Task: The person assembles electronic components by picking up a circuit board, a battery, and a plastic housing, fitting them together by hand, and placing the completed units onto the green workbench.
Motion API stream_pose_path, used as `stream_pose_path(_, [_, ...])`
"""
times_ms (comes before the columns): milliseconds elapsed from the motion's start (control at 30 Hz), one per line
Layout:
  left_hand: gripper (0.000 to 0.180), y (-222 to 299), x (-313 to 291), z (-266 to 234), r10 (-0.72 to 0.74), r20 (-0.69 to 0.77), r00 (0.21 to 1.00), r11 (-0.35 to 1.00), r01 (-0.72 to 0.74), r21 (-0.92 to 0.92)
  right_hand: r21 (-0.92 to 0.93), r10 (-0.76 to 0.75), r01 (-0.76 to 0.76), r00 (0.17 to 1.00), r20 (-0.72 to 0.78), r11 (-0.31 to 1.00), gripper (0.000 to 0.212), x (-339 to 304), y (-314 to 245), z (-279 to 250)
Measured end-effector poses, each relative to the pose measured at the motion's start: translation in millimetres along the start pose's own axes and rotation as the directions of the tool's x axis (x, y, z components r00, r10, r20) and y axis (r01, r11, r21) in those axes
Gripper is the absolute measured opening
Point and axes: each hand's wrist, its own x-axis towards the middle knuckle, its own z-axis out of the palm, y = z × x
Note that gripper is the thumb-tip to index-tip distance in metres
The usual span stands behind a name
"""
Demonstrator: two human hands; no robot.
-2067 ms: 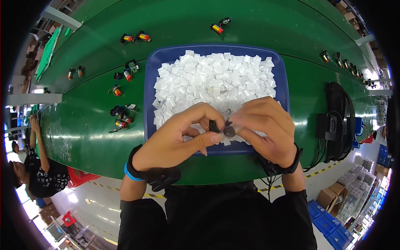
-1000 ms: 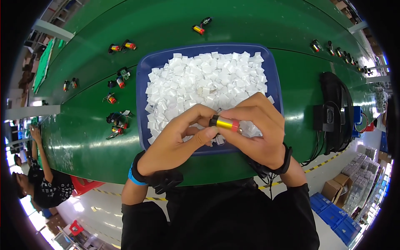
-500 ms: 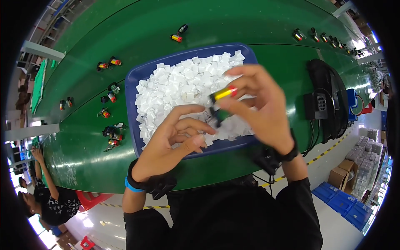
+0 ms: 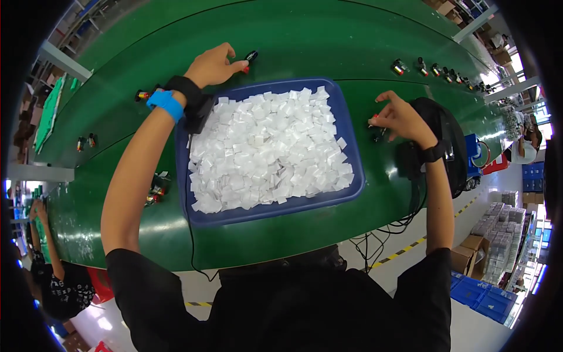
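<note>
My left hand (image 4: 212, 66) reaches past the far left rim of a blue tray (image 4: 274, 215). Its fingers are apart, and the thumb tip lies against the red end of a small battery assembly with a black part (image 4: 251, 56). Right of the tray, my right hand (image 4: 403, 119) pinches the red end of another battery assembly (image 4: 378, 135) low over the green table (image 4: 387, 199). Its index finger is raised away from the thumb. The fingers partly cover both pieces. Small white square packets (image 4: 270, 146) fill the tray between my hands.
More battery assemblies (image 4: 155, 190) lie left of the tray, and a row of them (image 4: 437, 69) stretches along the far right. A black bag-like object (image 4: 437, 111) and cables (image 4: 404, 220) are beside my right forearm. Another person (image 4: 61, 287) sits at the left.
My hands have parted from over the tray. The left went to the far left rim; the right carried its battery assembly to the table on the right.
</note>
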Motion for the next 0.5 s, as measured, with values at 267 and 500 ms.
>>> stream_pose_path(267, [0.057,7.1,53.8,25.5,0.200,-0.101,0.975,0.882,-0.134,0.452,-0.552,-0.527,0.248,0.731,-0.433,0.796,0.044,-21.3,7.5,1.2])
stream_pose_path(500, [0.030,45.5,-29.4,-35.1,0.000,0.072,0.997,0.916,0.029,-0.399,0.111,-0.485,0.539,0.816,-0.315,0.835,0.025,-64.6,-72.3,58.3])
